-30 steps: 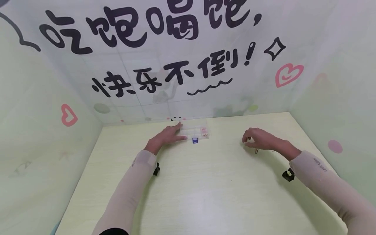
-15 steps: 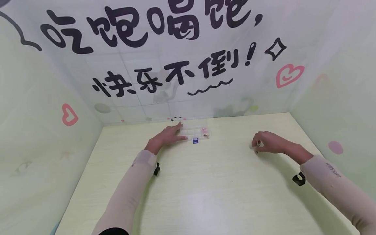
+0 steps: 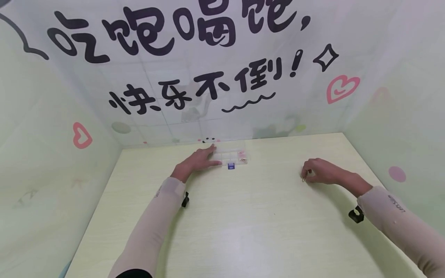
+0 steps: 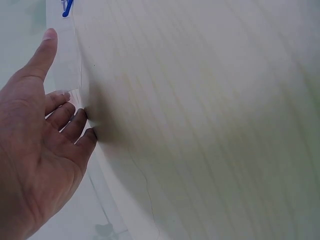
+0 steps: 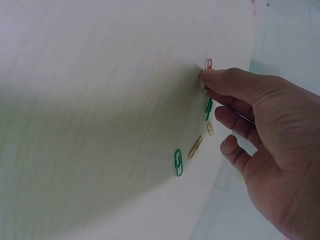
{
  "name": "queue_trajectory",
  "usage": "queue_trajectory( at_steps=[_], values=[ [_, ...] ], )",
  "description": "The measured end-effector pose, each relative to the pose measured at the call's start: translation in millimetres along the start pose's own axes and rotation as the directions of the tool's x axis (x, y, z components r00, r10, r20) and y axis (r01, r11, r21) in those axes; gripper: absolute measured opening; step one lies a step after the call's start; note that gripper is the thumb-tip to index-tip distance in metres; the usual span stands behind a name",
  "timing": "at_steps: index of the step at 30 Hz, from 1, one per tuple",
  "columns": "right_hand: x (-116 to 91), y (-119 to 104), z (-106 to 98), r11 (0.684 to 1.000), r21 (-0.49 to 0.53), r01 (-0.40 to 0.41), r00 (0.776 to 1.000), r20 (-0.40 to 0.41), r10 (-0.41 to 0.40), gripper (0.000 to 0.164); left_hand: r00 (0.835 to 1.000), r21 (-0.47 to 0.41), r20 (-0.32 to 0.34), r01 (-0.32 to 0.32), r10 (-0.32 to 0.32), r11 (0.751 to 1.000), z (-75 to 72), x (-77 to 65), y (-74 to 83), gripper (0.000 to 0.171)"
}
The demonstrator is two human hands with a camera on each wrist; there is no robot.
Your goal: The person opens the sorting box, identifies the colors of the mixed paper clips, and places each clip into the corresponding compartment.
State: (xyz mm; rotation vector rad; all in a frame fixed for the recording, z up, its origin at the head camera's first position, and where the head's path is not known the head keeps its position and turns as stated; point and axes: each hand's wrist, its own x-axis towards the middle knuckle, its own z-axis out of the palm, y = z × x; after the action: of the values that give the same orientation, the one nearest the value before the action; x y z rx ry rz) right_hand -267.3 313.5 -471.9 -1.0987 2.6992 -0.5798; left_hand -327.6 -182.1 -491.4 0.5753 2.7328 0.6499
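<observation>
My left hand [image 3: 199,159] rests at the left end of a clear plastic compartment box [image 3: 229,156], thumb along its front edge and forefinger toward the back. A blue label [image 3: 231,166] marks the box front, and pinkish contents show in its right compartments. Thumb and forefinger of my right hand [image 5: 270,110] pinch a red paper clip [image 5: 209,63] at the table surface; its ends show past the fingertips. Beneath and beside the hand lie a green paper clip [image 5: 208,109], a small round gold clip [image 5: 210,128], a longer gold paper clip [image 5: 195,147] and another green paper clip [image 5: 178,162].
The pale wood table [image 3: 229,224] meets a printed fabric backdrop [image 3: 194,108] right behind the box. Fabric walls also stand on the left and right sides. Both forearms wear light sleeves [image 3: 149,231].
My right hand has moved right and slightly toward me, its fingertips coming down onto the paper clip. My left hand and the box have stayed in place.
</observation>
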Motion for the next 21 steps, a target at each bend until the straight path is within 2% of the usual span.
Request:
queue_trajectory(
  at_steps=[10,21],
  values=[
    [-0.8,5.0,5.8,1.0,0.01,-0.003,1.0,-0.012,0.003,0.019,1.0,-0.012,-0.002,-0.005,0.005,1.0,-0.5,-0.3,0.1,0.096],
    [-1.8,3.7,8.3,0.999,-0.002,0.045,0.999,-0.028,-0.045,0.019,1.0,-0.011,0.002,-0.004,0.004,1.0,1.1,2.3,-3.4,0.095]
  ],
)
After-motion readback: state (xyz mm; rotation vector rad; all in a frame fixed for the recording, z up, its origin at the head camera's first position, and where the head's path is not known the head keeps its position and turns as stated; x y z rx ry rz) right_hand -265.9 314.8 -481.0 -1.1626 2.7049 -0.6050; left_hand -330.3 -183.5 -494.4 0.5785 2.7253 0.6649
